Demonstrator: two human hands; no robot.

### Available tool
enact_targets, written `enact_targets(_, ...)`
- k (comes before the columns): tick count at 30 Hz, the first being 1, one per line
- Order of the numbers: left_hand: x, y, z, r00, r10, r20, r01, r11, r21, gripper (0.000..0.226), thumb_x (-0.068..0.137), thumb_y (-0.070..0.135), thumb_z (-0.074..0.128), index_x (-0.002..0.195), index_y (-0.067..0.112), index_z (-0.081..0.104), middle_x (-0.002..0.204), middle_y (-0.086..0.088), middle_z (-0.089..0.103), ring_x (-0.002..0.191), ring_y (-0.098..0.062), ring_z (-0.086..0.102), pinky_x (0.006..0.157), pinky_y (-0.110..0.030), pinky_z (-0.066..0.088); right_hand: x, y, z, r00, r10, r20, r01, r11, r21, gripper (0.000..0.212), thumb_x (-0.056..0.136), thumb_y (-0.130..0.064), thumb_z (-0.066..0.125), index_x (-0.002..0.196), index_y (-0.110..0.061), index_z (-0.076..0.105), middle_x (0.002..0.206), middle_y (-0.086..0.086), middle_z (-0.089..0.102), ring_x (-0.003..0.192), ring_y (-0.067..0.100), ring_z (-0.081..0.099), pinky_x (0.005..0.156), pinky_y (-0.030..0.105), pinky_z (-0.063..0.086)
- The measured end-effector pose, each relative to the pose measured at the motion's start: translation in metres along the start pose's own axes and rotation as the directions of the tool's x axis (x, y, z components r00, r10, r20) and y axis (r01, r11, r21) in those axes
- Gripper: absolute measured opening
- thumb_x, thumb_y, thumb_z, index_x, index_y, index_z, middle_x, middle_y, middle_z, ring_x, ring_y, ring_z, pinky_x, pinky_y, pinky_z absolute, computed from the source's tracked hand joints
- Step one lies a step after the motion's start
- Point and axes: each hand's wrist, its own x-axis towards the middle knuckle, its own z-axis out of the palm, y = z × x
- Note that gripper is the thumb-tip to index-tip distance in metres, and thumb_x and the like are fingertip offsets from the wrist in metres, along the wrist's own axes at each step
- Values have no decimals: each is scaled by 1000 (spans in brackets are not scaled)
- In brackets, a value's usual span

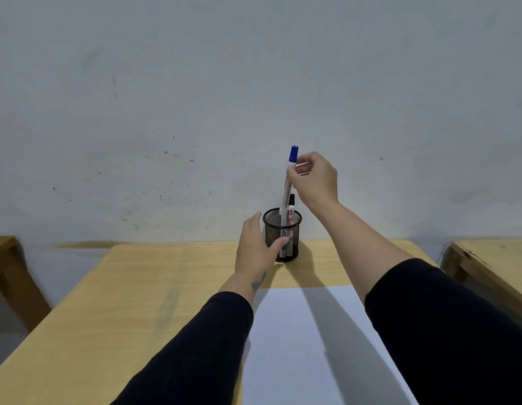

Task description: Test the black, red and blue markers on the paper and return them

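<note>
What worried me most at that moment was the mesh cup [282, 235] tipping or skidding. It was light and narrow, it sat near the far edge of the table [143, 287] against the wall, at twelve o'clock from the paper [306, 346], and the blue marker [287, 185] stood partly inside it, leaning a little. Any sideways drag on the barrel against the rim could have levered the cup over and spilled the others. My left hand [255, 247] was at the cup's nine o'clock side, fingers loosely spread, with the thumb across the front of the mesh; I judged it was steadying the cup, though I could not tell how firmly it pressed.

The second risk was the grip itself. My right hand [315, 179] pinched the marker high up, just under the cap, between thumb and fingertips. That hold was close to the cap joint, so a pull could have loosened the cap instead of moving the whole pen, or let the long barrel swing below the pinch.

The blue marker had a white, slim barrel and a blue cap at the top, its lower end down inside the cup. Behind it, at roughly one o'clock within the cup, a dark-capped marker [291, 200] poked above the rim; I took it for the black one. Something reddish showed through the mesh, too small to name. The paper looked unmarked where I could see it.
</note>
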Motion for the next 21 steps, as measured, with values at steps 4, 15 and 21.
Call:
enact_targets(4, 16, -16, 24, 1000, -18, 9, 18, 999, -47, 88, 79, 28, 75, 148, 14, 23, 151, -1, 33, 139, -14, 32, 102, -17, 23, 13, 32, 28, 993, 91, 80, -84, 992, -90, 14, 83, -17, 62, 97, -14, 63, 75, -5, 62, 71, 14, 64, 68, 26, 55)
enact_targets(15, 30, -49, 48, 1000, 0, 20, 5, 969, -246, 76, 77, 19, 75, 138, 40, 34, 130, 13, 54, 121, -9, 54, 101, -40, 48, 17, 79, 71, 954, 228, 197, -108, 869, -484, 11, 77, -10, 69, 84, -3, 71, 87, 13, 72, 72, 26, 64, 55, 25, 41)
enact_targets(21, 32, -41, 33, 999, -11, 52, 20, 984, -178, 87, 76, 15, 77, 147, 22, 26, 139, 11, 45, 127, -5, 43, 105, -26, 37, 13, 62, 53, 961, 224, 162, -142, 903, -406, 20, 78, -14, 74, 91, 1, 72, 96, 15, 73, 88, 32, 69, 72, 32, 54)
